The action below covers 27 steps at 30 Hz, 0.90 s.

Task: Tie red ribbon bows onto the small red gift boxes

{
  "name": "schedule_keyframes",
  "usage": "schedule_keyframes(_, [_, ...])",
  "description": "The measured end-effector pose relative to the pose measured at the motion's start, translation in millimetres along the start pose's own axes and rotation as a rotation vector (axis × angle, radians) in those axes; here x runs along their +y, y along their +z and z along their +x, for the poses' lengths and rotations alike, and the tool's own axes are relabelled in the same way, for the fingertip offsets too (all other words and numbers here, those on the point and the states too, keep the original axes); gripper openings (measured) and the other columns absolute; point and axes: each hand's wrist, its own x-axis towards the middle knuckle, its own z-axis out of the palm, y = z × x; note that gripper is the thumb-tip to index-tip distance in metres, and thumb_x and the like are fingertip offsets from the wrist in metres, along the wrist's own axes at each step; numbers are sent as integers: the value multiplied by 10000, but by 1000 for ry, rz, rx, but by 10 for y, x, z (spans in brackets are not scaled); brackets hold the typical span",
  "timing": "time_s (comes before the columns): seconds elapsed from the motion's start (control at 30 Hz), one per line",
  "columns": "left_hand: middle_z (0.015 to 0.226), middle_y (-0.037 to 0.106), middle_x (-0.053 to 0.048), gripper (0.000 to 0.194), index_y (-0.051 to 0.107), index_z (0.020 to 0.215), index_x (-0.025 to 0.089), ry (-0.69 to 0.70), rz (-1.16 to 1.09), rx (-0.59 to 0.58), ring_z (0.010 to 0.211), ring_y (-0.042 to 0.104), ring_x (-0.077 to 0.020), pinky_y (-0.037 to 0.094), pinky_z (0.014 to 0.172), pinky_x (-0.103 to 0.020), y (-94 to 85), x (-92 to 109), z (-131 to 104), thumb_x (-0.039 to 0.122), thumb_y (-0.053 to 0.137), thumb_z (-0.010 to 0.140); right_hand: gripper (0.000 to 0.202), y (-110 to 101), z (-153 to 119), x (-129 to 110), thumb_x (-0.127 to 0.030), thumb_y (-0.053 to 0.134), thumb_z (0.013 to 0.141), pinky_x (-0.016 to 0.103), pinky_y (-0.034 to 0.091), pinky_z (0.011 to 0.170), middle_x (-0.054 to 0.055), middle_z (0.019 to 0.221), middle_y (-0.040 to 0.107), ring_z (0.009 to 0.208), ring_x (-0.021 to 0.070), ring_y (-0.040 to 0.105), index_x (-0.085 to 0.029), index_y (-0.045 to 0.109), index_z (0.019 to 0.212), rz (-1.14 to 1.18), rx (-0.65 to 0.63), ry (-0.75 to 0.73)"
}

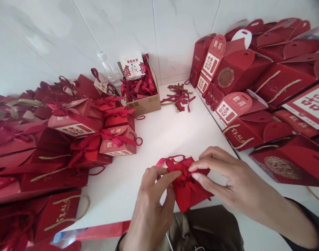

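Observation:
A small red gift box (190,200) with a cord handle stands at the table's front edge, before my body. A red ribbon (184,177) is gathered on its top. My left hand (155,195) pinches the ribbon from the left, thumb and forefinger closed near the knot. From the right, my right hand (231,176) also pinches the ribbon, its fingertips close to those of the left. The fingers partly cover the knot, so I cannot tell how tightly it is tied.
Boxes with bows (78,122) crowd the left side. Boxes without bows (235,73) are stacked along the right. By the wall stand a cardboard carton (154,105) of ribbons and a plastic bottle (105,62). Loose ribbon pieces (179,97) lie on the white table (172,134).

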Motion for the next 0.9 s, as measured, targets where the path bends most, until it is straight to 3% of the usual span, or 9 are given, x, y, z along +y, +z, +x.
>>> schedule_keyframes(0.23, [898,648,-14,140,683,931,250,-82,15,55,833,606,-166,490,723,-285,-56,74,-9,175,586,998,92,-92,-65,27,-251,617,998,235,553,589,-5,909,793,671,143,725,-274,705,1000,-42,18,123])
schedule_keyframes(0.33, [722,593,15,199,612,818,233,-216,-45,9,675,533,-149,439,608,-268,-50,124,-17,307,605,1003,84,-108,-90,34,-273,633,981,221,505,488,-43,809,796,502,111,654,-279,711,949,-53,-11,170])
schedule_keyframes(0.43, [670,563,24,270,570,780,235,-359,-110,-8,636,512,-148,404,550,-261,-24,142,-27,381,585,1008,91,-111,-103,30,-324,655,977,227,465,441,-50,772,796,469,114,635,-288,727,935,-98,-31,186])
schedule_keyframes(0.57, [716,611,34,100,579,867,248,-242,-38,-39,665,542,-151,443,599,-255,-38,101,-34,233,663,918,189,-132,-98,-15,-332,620,995,222,429,412,-71,625,725,429,113,588,-284,707,834,-127,-88,190])
schedule_keyframes(0.7, [753,613,32,167,573,874,256,-88,146,39,685,561,-152,450,636,-254,-70,40,-61,95,577,920,199,-154,-110,-33,-317,599,1000,234,387,390,-82,550,673,379,110,526,-280,694,830,-154,-115,181])
schedule_keyframes(0.8, [753,615,35,195,624,938,268,-18,255,141,696,578,-151,454,653,-253,-85,40,-96,82,563,941,156,-155,-136,-3,-310,592,1006,244,423,433,-77,599,714,410,118,585,-285,707,904,-137,-120,200])
schedule_keyframes(0.9, [719,610,42,112,646,889,262,-87,242,172,629,553,-137,442,605,-246,-123,103,-119,176,624,957,154,-157,-152,20,-309,582,1011,248,416,428,-80,583,708,408,123,593,-288,705,919,-119,-123,205])
